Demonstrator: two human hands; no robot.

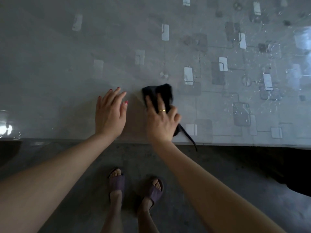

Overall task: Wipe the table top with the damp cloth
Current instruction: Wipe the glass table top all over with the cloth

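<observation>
My right hand (162,121) presses flat on the dark cloth (164,95), with the fingers spread over it and a gold ring (162,110) on one finger. The cloth lies on the tabletop (67,64) near its front edge, and a thin strip of it hangs over the edge toward the floor (84,165). My left hand (109,115) is open and holds nothing; it is just beside the cloth, with the palm down over the tabletop, and I cannot tell if it touches the surface. The tabletop is glossy, with a pattern of pale and grey rectangles, and on the right side it shows wet drops. Below, my feet stand in purple slippers (117,182) on the floor.
</observation>
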